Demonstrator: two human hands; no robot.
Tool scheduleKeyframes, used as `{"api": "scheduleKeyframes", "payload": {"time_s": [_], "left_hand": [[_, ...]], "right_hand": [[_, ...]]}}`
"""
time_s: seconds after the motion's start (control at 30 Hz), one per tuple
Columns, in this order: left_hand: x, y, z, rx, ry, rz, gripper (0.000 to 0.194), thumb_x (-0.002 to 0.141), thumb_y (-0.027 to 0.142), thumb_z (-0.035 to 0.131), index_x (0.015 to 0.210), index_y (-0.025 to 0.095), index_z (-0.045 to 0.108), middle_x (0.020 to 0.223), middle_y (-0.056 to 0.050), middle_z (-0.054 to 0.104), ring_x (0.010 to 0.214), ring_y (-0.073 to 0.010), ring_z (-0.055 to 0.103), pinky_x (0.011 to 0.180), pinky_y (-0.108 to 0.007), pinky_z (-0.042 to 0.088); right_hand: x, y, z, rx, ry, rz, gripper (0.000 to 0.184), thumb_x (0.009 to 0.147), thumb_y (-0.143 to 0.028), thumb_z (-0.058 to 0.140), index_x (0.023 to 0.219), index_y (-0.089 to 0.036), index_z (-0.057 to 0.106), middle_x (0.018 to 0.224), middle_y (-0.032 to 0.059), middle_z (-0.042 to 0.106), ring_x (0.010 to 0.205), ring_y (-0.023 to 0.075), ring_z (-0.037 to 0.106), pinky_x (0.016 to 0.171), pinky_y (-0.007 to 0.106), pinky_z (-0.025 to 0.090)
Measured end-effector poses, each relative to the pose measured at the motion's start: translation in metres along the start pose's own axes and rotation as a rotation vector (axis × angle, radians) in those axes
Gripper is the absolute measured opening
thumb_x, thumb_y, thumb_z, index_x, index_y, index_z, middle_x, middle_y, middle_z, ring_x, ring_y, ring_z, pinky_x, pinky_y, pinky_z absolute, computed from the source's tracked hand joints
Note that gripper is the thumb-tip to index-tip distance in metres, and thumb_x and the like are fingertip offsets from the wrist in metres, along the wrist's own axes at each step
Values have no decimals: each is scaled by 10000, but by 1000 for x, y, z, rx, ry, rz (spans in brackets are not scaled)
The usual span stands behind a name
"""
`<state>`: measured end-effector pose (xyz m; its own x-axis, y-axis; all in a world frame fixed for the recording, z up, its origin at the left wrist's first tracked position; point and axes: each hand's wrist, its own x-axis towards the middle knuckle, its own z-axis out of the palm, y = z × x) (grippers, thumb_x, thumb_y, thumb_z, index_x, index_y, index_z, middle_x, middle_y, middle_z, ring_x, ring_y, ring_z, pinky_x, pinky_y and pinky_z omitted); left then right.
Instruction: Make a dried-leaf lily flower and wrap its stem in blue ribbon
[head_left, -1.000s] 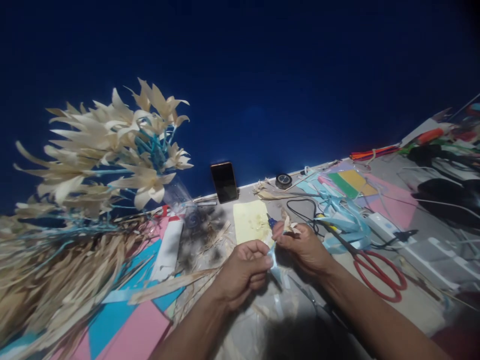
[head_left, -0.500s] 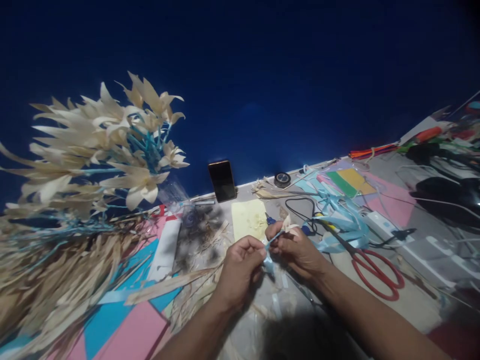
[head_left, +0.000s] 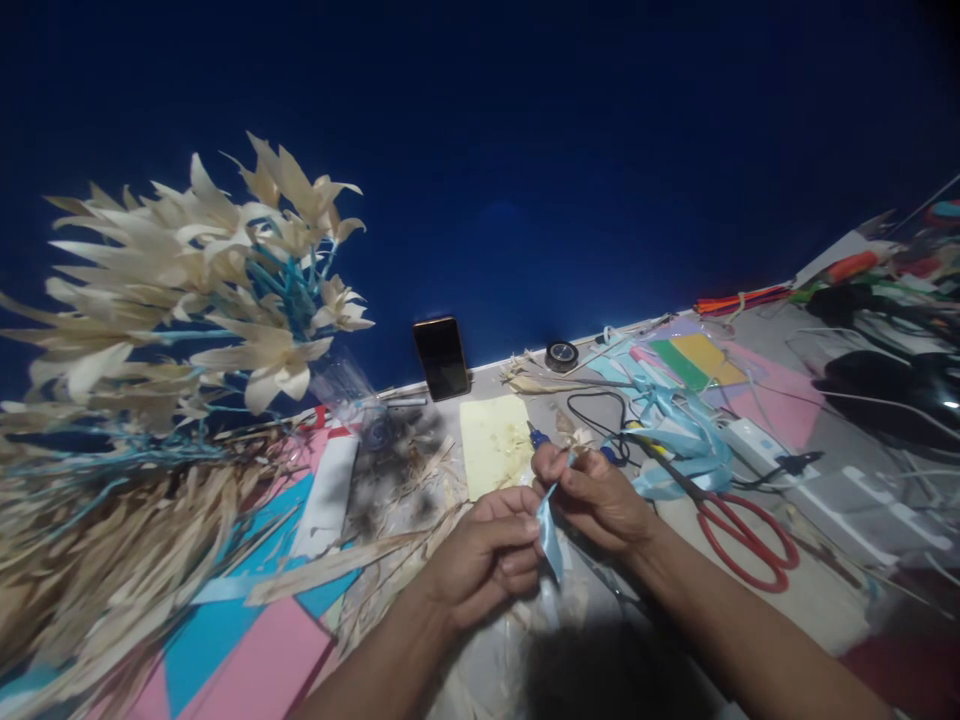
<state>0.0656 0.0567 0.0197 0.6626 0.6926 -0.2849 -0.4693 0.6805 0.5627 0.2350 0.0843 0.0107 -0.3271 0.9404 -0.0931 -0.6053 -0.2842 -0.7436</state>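
Note:
My left hand [head_left: 491, 555] pinches a light blue ribbon [head_left: 550, 545] between thumb and fingers, and its loose end hangs below. A thin blue length runs from there up to my right hand [head_left: 600, 500], whose thumb and fingertips close on the stem of a small cream flower [head_left: 577, 438]. The petals stick out above the right fingertips; most of the stem is hidden by the fingers. Just behind the hands, a yellow paper sheet [head_left: 487, 440] with smears on it lies beside a blue-tipped tool [head_left: 537, 434], partly covered by my right hand.
Red-handled scissors [head_left: 750, 540] lie right of my right arm, near tangled blue ribbon [head_left: 694, 450] and a white power strip [head_left: 772, 455]. A phone [head_left: 441, 358] leans on the blue wall. Left are a bunch of cream flowers [head_left: 277, 365], dry husk strips [head_left: 150, 560] and pink card [head_left: 259, 660].
My hands drew closer and then apart again, the ribbon turning between them. The flower rotated in my right fingers and now sits lower behind them. The view shifted slightly.

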Motion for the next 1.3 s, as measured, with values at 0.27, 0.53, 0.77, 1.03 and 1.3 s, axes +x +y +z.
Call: {"api": "scheduleKeyframes", "payload": {"time_s": [0.27,0.53,0.77,1.03,1.3], "left_hand": [[5,-7,6,141,256,180,220,705,198,787,744,157,575,509,79,464,398,-18,275,411,-170,158],[3,-3,6,13,183,64,245,713,223,818,781,140,598,621,-22,638,396,-15,322,377,-148,126],[4,-2,3,15,121,-9,231,690,214,835,749,115,634,568,0,595,371,-5,301,375,-150,134],[0,-3,9,79,80,94,271,697,288,858,743,108,661,567,-32,644,345,1,261,369,-163,160],[5,-9,12,324,421,335,292,678,359,856,672,119,691,423,30,526,344,-31,326,399,-184,187]], "right_hand": [[4,6,-2,-142,54,-39,332,623,-355,948,649,-163,678,697,-20,539,628,108,467,583,235,393],[4,3,-4,-133,122,-107,312,543,-331,980,655,-165,741,738,-4,588,666,120,498,597,251,391],[2,2,-5,-148,82,-128,281,569,-361,970,639,-191,758,764,-3,569,656,117,470,591,255,363],[1,2,-8,-113,-43,-185,250,630,-425,937,647,-238,771,729,10,546,715,162,463,663,309,404],[1,10,2,-88,38,-76,409,526,-436,980,767,-196,752,803,9,569,684,137,473,611,258,376]]}}
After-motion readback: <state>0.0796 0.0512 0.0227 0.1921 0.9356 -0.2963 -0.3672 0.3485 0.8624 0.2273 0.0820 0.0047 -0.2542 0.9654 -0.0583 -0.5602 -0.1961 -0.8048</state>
